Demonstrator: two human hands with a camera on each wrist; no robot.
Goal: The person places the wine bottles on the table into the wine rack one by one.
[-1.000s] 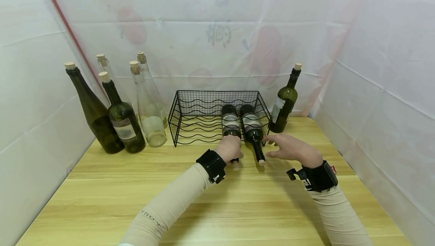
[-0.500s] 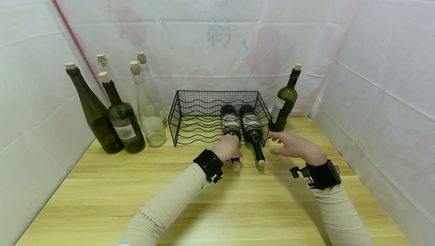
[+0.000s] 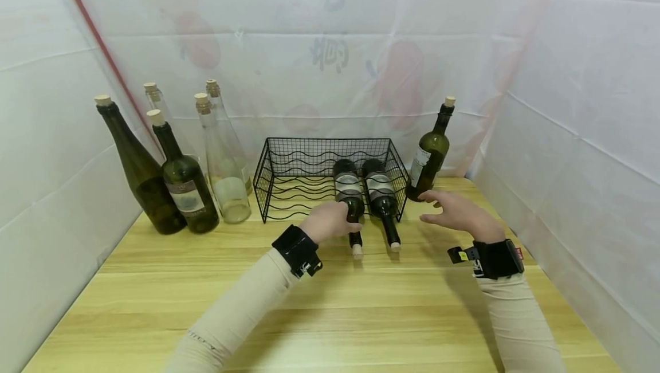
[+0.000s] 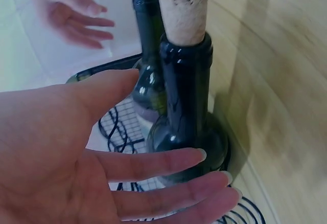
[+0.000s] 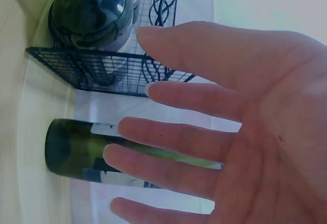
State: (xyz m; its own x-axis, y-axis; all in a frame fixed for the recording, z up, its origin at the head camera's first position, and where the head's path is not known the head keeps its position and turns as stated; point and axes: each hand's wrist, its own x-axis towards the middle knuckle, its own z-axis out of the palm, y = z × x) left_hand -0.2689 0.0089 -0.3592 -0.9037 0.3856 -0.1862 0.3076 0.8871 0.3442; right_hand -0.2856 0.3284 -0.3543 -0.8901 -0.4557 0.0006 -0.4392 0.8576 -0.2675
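Two dark bottles lie side by side in the wire rack (image 3: 328, 138), corked necks jutting out toward the person. The left hand (image 3: 326, 221) is loosely spread at the nearer bottle (image 3: 350, 189), its thumb and fingers well parted around the neck without gripping; whether a fingertip touches the glass is hard to tell. The right hand (image 3: 459, 214), wide and holding nothing, hovers by the upright green bottle (image 3: 431, 155) on the counter (image 3: 361, 321). The step seems to be settling the nearer bottle; next calls for fingers clearing its neck without a nudge.
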